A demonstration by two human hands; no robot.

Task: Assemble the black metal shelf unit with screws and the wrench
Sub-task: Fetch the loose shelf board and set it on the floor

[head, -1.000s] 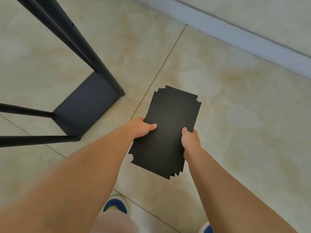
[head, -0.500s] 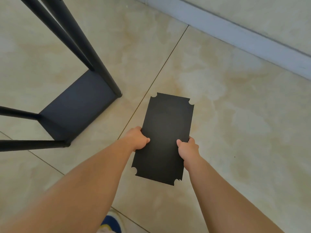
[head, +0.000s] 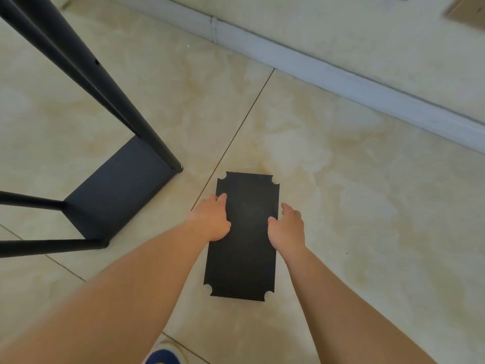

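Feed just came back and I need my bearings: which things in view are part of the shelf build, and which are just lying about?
Part of the job:
- loose black shelf panel with notched corners, flat on the floor
- left hand and right hand, at its long edges
- partly built black frame, its poles joined to a dark panel

Lying about:
- cardboard piece by the wall
- blue shoe

No screws or wrench in view.

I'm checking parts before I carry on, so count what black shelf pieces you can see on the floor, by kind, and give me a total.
Loose shelf panel, notched corners, between both hands: 1
Shelf panel already fixed to the frame: 1
Frame poles in view: 4
Total: 6
No screws or wrench in view.
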